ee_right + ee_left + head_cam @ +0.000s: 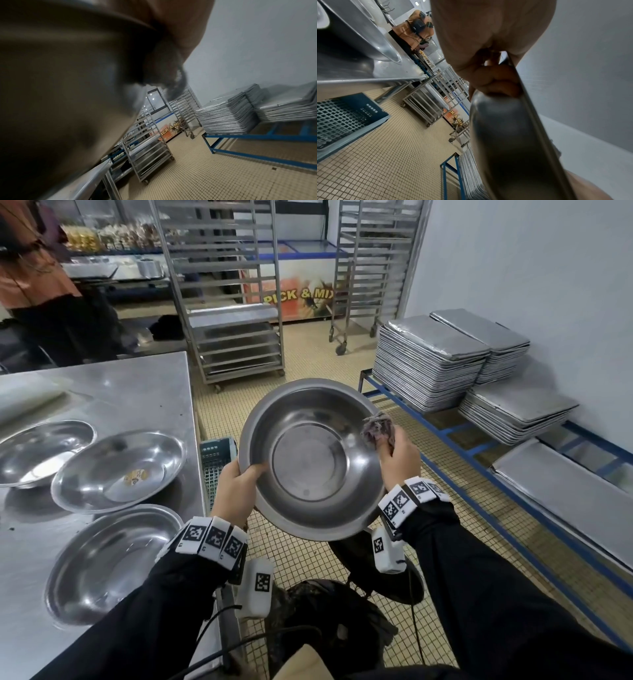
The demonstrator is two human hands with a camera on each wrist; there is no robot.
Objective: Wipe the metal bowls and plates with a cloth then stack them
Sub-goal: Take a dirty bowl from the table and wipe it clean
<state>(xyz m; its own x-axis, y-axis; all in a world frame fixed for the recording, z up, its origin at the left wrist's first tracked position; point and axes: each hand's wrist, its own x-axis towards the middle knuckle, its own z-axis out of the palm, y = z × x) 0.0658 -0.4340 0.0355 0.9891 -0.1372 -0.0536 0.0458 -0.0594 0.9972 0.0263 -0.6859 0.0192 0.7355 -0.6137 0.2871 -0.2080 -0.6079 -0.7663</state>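
Observation:
A round metal bowl is held up over the floor, tilted with its inside facing me. My left hand grips its left rim, thumb inside and fingers behind; the left wrist view shows those fingers curled against the bowl's underside. My right hand holds a bunched grey-purple cloth against the bowl's right rim. In the right wrist view the bowl's blurred wall fills the left side, with the cloth beside it. Three shallow metal plates lie on the steel table at left.
A blue plastic crate stands on the tiled floor by the table's edge. Stacks of baking trays rest on a blue frame rack at right. Wheeled tray racks stand behind. A person in orange is at far left.

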